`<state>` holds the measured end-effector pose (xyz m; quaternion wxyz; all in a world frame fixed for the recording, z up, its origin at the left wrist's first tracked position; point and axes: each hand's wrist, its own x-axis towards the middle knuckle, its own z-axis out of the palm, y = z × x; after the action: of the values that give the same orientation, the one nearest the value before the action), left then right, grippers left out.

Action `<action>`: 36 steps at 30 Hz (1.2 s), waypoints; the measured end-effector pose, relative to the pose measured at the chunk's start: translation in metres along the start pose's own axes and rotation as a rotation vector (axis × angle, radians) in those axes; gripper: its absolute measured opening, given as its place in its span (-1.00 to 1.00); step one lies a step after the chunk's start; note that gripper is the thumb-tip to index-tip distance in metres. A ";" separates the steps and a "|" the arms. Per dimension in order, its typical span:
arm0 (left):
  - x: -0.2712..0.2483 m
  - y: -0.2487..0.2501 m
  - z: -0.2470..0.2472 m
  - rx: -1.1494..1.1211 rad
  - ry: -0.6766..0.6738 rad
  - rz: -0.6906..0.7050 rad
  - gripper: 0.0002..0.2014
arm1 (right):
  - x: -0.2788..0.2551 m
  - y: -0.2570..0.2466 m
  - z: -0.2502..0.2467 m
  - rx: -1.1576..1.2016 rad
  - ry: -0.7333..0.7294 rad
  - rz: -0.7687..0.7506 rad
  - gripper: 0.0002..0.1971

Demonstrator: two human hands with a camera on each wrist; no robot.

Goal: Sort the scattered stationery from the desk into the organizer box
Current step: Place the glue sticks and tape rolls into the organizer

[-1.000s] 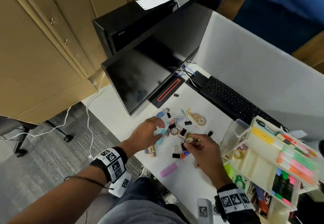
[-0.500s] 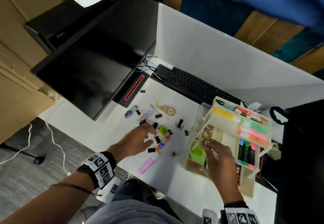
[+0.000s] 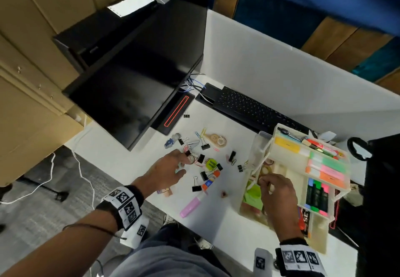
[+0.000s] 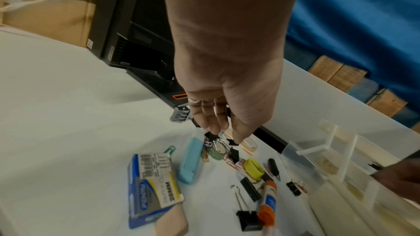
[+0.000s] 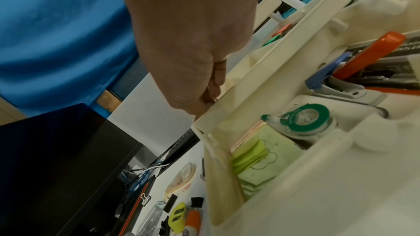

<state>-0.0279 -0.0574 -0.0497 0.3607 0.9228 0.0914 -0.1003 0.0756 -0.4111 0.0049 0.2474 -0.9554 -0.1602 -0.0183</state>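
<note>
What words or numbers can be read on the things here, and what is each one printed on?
"28MM": on the blue and yellow paper clip box lying on the desk. Its brand name and barcode digits are too blurred to read.
"SE": cut-off white letters on a black box inside the organizer box.
Cut-off white letters, the end of "STAPLES" it seems, stand on that same black box in the right wrist view.
The glue stick label is too blurred.

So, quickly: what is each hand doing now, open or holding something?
Left hand: pinching a black binder clip in the pile.
Right hand: fingers curled over the organizer; contents cannot be told.
</note>
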 end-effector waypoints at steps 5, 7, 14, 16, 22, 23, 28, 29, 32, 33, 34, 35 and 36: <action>0.012 -0.004 -0.017 0.037 0.062 -0.159 -0.71 | 0.001 -0.004 -0.005 -0.040 -0.023 0.059 -0.85; 0.017 -0.007 -0.020 0.051 0.064 -0.186 -0.70 | 0.005 -0.003 -0.004 -0.078 -0.011 0.105 -0.85; 0.026 -0.020 -0.021 0.028 0.061 -0.151 -0.70 | 0.008 0.006 -0.003 -0.111 -0.023 -0.006 -0.82; 0.027 -0.023 -0.020 0.028 0.055 -0.147 -0.70 | 0.011 0.004 -0.001 -0.102 -0.027 -0.002 -0.81; 0.036 -0.019 -0.020 0.013 0.009 -0.080 -0.71 | 0.018 0.005 -0.002 -0.157 -0.060 -0.054 -0.78; 0.039 -0.018 -0.021 0.014 0.003 -0.075 -0.70 | 0.017 0.006 -0.003 -0.168 -0.058 -0.046 -0.78; 0.054 -0.014 -0.023 -0.012 0.024 -0.047 -0.76 | 0.013 0.010 -0.012 -0.165 -0.085 -0.073 -0.76; 0.056 -0.014 -0.023 -0.001 0.027 -0.032 -0.78 | 0.015 0.011 -0.011 -0.174 -0.096 -0.079 -0.76; 0.065 -0.014 -0.019 0.030 0.016 -0.023 -0.79 | 0.023 0.010 -0.002 -0.204 -0.113 -0.084 -0.76; 0.067 -0.014 -0.018 0.036 0.013 -0.026 -0.78 | 0.024 0.009 0.001 -0.199 -0.101 -0.067 -0.76; 0.070 -0.013 -0.016 0.040 0.017 -0.024 -0.77 | 0.024 0.007 0.002 -0.183 -0.082 -0.043 -0.77; 0.073 -0.012 -0.015 0.049 0.021 -0.024 -0.76 | 0.024 0.006 0.002 -0.161 -0.057 -0.016 -0.78; 0.076 -0.011 -0.014 0.063 0.025 -0.025 -0.75 | 0.023 0.004 0.002 -0.141 -0.033 0.006 -0.80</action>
<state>0.0446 -0.0328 -0.0658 0.3288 0.9337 0.1044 -0.0963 0.0984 -0.4073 0.0040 0.1770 -0.9711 -0.1597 -0.0132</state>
